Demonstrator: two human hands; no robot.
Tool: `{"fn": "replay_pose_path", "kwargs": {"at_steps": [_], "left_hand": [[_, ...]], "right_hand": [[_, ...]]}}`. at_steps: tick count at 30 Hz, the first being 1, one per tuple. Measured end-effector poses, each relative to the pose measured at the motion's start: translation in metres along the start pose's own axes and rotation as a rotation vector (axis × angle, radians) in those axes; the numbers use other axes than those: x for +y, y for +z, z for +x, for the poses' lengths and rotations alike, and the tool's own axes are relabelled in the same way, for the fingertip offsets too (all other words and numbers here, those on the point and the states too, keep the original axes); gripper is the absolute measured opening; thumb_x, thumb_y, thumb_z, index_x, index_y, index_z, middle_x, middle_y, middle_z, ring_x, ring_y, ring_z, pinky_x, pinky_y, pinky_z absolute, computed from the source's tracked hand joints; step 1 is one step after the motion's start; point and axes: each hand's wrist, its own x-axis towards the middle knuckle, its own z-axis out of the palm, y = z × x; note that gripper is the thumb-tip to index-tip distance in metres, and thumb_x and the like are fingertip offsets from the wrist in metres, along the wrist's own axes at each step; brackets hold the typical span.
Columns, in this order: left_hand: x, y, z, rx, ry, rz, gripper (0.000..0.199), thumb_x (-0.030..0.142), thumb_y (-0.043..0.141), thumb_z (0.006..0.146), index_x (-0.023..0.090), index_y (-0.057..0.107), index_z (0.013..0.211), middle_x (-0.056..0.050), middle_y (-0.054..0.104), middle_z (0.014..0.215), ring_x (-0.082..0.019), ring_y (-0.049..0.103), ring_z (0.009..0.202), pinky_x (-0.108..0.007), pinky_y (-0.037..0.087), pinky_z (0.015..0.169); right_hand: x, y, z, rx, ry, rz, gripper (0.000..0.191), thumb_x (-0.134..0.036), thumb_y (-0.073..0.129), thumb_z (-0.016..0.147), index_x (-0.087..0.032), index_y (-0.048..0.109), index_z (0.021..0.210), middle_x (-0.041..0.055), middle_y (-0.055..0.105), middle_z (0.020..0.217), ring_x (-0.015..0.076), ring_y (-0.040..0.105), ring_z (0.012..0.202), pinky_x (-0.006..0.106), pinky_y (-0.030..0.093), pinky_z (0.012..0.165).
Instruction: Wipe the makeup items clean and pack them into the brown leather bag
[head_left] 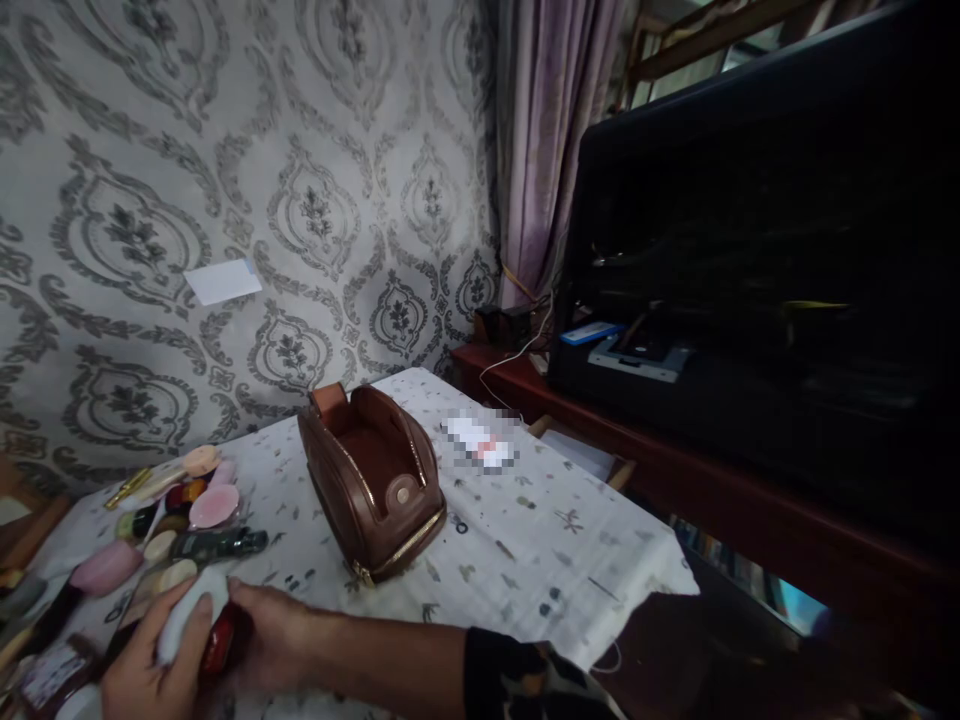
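Observation:
At the lower left, my left hand (150,660) is closed around a smooth white bottle-like item (193,610). Close beside it, my right hand (274,630) is curled, its thumb near the white item's end. A glossy dark red container (218,640) shows between my hands, apparently in the right one; its lower part is hidden. Just beyond them lies a dark green tube (217,543). A brown leather zip bag (375,500) stands with its top unzipped, showing a reddish-brown lining.
Several cosmetics, including a round pink compact (214,506) and a pink pouch-like item (107,568), crowd the left side of the patterned tablecloth (495,560). A blurred-out phone-shaped item (480,440) lies right of the bag. A large dark television (750,270) stands on a reddish cabinet (645,440).

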Motion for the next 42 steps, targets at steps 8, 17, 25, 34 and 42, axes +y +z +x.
{"fn": "replay_pose_path", "kwargs": {"at_steps": [8,17,25,34,42], "left_hand": [[0.046,0.032,-0.003,-0.102,0.317,-0.009,0.031,0.047,0.055,0.083,0.022,0.067,0.097,-0.005,0.073,0.093,-0.023,0.067,0.082,-0.031,0.053,0.076],[0.038,0.028,-0.004,-0.192,-0.031,-0.124,0.040,0.056,0.052,0.082,0.021,0.066,0.097,-0.006,0.071,0.103,-0.026,0.065,0.097,-0.036,0.052,0.087],[0.046,0.023,0.000,-0.174,-0.127,-0.210,0.045,0.054,0.045,0.086,0.018,0.069,0.096,-0.008,0.070,0.103,-0.028,0.062,0.106,-0.039,0.050,0.095],[0.054,0.021,0.000,-0.112,-0.029,-0.155,0.043,0.046,0.039,0.095,0.016,0.070,0.099,-0.008,0.060,0.093,-0.021,0.058,0.092,-0.034,0.047,0.086],[0.049,0.017,0.001,-0.111,-0.084,-0.258,0.037,0.042,0.048,0.092,0.015,0.067,0.108,-0.010,0.070,0.107,-0.022,0.063,0.102,-0.034,0.046,0.094]], "right_hand": [[-0.016,-0.050,-0.050,-0.069,-0.011,-0.042,0.043,-0.057,0.064,0.077,-0.015,0.065,0.082,0.0011,0.064,0.065,0.0145,0.058,0.053,0.027,0.047,0.053],[-0.020,-0.045,-0.068,-0.125,-0.345,-0.009,0.077,-0.047,0.093,0.033,-0.018,0.065,0.098,-0.0013,0.065,0.082,0.0137,0.061,0.062,0.029,0.050,0.058],[-0.026,-0.043,-0.082,-0.165,-0.370,-0.001,0.073,-0.034,0.094,0.039,-0.020,0.066,0.105,-0.0004,0.064,0.099,0.0134,0.062,0.073,0.025,0.050,0.059],[-0.031,-0.039,-0.089,-0.134,-0.247,0.060,0.028,-0.037,0.053,0.094,-0.015,0.065,0.107,0.0051,0.070,0.092,0.0120,0.065,0.073,0.022,0.049,0.061],[-0.028,-0.039,-0.084,-0.080,-0.237,0.154,0.034,-0.039,0.047,0.098,-0.012,0.065,0.108,0.0087,0.072,0.097,0.0140,0.069,0.081,0.026,0.052,0.073]]}}
